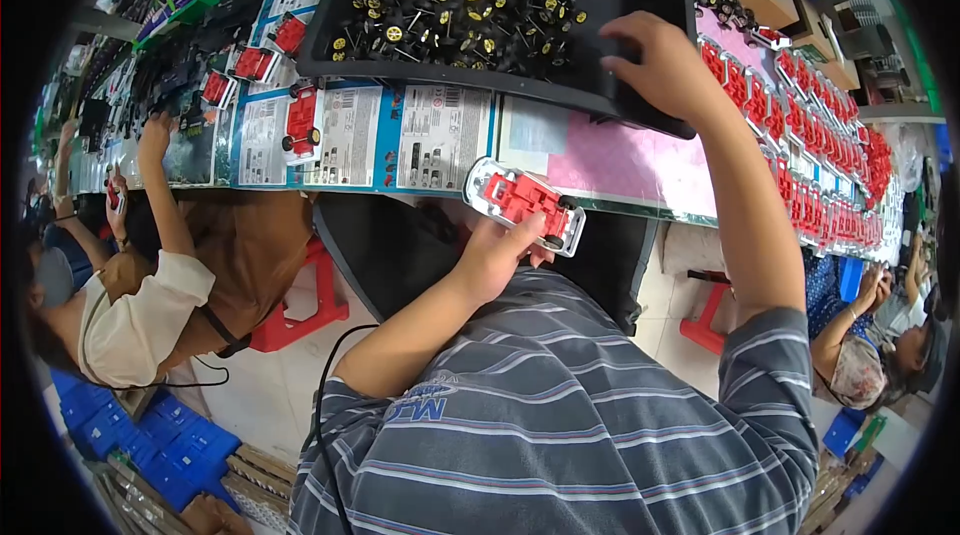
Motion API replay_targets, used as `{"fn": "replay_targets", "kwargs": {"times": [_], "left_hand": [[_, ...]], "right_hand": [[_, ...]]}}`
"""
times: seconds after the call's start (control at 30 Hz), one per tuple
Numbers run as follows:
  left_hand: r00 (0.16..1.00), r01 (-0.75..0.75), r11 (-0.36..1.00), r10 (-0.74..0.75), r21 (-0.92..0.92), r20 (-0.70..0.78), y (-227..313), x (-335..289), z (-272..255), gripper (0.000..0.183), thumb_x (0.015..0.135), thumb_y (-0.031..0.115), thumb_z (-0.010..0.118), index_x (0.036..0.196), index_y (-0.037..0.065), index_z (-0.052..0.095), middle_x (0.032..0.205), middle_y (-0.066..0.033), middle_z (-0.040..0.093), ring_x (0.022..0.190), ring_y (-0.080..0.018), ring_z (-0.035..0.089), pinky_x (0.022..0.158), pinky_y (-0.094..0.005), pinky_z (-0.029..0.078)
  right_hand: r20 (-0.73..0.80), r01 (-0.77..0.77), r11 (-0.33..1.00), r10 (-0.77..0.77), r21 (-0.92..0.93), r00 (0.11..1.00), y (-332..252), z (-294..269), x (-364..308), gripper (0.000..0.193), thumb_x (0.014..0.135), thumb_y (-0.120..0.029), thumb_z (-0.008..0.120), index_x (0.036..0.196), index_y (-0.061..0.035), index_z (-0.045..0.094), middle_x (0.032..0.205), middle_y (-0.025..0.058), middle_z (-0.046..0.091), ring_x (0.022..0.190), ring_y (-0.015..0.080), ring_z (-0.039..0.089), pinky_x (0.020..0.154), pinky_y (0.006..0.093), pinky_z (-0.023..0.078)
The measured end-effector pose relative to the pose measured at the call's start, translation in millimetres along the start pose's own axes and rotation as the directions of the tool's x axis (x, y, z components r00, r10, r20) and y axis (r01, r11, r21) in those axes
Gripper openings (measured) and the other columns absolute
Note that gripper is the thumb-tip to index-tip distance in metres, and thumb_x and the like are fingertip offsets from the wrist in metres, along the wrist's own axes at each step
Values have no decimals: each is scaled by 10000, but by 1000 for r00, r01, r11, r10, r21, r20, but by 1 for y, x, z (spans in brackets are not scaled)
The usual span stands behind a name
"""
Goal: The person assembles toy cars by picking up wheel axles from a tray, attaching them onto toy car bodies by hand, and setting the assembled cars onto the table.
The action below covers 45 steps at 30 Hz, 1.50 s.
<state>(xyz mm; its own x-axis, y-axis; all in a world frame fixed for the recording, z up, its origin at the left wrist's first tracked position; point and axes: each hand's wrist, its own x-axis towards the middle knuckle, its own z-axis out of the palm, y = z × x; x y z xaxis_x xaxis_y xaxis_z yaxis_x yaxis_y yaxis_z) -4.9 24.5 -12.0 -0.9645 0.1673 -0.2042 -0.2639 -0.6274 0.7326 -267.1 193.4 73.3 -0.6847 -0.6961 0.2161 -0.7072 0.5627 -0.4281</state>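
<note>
My left hand [493, 257] grips a toy car [515, 197], its red underside turned up and its white body below. A pair of black wheels is fitted at the car's right end; none show at its left end. Over the right part of a black tray [420, 77], my right hand [660, 67] is open, thumb and fingers apart, with nothing visible between them. The tray holds a heap of wheel axles [450, 10] with black wheels, many with yellow hubs. Left of my hands, an upturned toy car with black wheels [302, 122] rests on printed sheets.
More red-and-white toy cars [254, 64] lie left of the tray. Rows of upturned ones [810, 135] cover the table on the right. A co-worker [140, 315] sits at left, another person [860, 345] at right. Red stools [305, 305] and blue bins [150, 435] stand on the floor.
</note>
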Motion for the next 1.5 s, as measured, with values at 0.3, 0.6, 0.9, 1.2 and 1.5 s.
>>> {"fn": "replay_targets", "kwargs": {"times": [0.3,0.6,0.9,1.2,1.5], "left_hand": [[997,-33,999,31,-20,-65,0,-8,-4,479,1014,291,578,1415,84,419,1130,-102,633,806,-165,637,626,-281,467],[999,-17,1000,16,-24,-50,5,-5,-4,478,1016,317,576,1402,78,426,1057,-92,636,774,-140,607,611,-266,439],[999,-27,999,26,-24,-39,8,6,-12,455,1013,317,582,1372,77,439,1054,-88,637,760,-125,609,593,-247,438],[996,-16,998,10,-57,-94,9,4,-4,335,1013,357,596,1167,64,551,910,-39,650,709,-96,627,589,-222,469],[997,-17,1000,15,-25,-75,2,-4,-14,429,1013,312,580,1350,73,468,1020,-70,650,765,-134,619,604,-260,437]], "right_hand": [[242,-71,997,78,-36,967,25,43,34,189,763,-123,739,895,12,733,825,179,711,774,327,700,753,388,551],[-259,-172,980,193,102,946,-4,7,9,230,726,-158,710,700,33,585,667,130,629,593,243,593,619,360,501],[-30,-300,846,348,440,937,-74,3,-60,106,908,-48,713,937,42,666,851,34,672,780,73,623,705,214,506],[93,5,999,-9,40,996,-14,11,5,458,794,-42,769,1228,-28,624,1104,140,648,863,239,639,774,349,538],[87,203,976,-195,-82,977,11,44,33,206,842,-48,737,1040,-15,692,986,126,676,895,282,684,789,355,545]]}}
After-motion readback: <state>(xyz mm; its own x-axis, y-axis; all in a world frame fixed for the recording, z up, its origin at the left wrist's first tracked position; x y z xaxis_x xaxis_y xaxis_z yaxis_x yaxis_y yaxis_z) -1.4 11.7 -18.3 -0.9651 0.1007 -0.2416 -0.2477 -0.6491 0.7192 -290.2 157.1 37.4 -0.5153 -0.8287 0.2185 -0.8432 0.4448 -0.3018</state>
